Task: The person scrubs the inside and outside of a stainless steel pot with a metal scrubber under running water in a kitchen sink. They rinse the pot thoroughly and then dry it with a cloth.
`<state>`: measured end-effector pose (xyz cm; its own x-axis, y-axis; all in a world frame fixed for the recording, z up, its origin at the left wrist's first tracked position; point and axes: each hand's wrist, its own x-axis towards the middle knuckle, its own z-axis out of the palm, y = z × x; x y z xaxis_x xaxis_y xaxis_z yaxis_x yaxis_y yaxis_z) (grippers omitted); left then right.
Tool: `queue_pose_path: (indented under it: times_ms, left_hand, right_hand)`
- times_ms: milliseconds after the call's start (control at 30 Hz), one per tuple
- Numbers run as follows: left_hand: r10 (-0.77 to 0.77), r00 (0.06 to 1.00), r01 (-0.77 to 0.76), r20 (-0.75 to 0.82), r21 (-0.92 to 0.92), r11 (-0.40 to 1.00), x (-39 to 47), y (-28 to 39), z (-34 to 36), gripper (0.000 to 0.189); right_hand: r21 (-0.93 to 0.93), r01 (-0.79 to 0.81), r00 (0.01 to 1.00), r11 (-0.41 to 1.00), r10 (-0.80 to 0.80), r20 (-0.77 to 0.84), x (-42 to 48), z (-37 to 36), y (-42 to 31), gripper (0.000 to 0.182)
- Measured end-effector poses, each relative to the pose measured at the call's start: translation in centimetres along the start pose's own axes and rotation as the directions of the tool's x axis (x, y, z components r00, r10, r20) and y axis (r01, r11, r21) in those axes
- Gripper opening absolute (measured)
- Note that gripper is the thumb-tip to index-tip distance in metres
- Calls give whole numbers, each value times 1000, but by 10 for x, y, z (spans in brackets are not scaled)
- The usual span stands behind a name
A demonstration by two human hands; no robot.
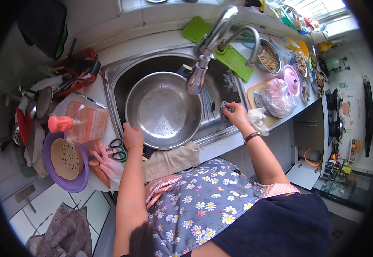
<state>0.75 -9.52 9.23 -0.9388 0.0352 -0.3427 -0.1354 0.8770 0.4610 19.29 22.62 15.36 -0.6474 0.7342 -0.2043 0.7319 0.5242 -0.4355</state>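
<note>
A large round stainless steel pan (164, 109) rests tilted in the double sink (111, 96), wet on its inside. My left hand (133, 138) grips it at its lower left rim, and the fingers are partly hidden. Above the sink's right front edge, my right hand (236, 116) pinches a grey scouring pad (225, 110). The chrome faucet head (196, 80) hangs over the pan's right rim. Chopsticks (206, 102) and a spoon lie in the right basin, with another crumpled wire scourer (229, 80) near its far corner.
Left of the sink stand a soap pump bottle (88, 122), scissors (118, 149), pink rubber gloves (107, 160) and a purple basket (50, 173). To the right are a green drain mat (234, 62), a bagged item (278, 98) and a steel bowl (279, 64). A beige cloth (172, 162) drapes the front edge.
</note>
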Motion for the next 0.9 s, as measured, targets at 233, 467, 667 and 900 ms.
queue_pose_path:
  times_ms: [233,467,667,900]
  left_hand:
    - [126,986,-128,112,16,992,10,-18,9,30]
    - [-54,995,39,80,183,982,1,-7,10,48]
    - [-11,1000,5,27,227,974,-2,-8,11,40]
    - [22,999,-27,26,205,978,-3,-6,13,41]
  right_hand:
    - [-15,-23,998,1000,22,-61,3,32,54,29]
    - [104,143,946,984,-105,-305,20,15,53,20]
    - [-28,-65,987,998,60,-151,35,5,57,15]
    - [-291,6,993,957,-41,-113,33,15,56,27]
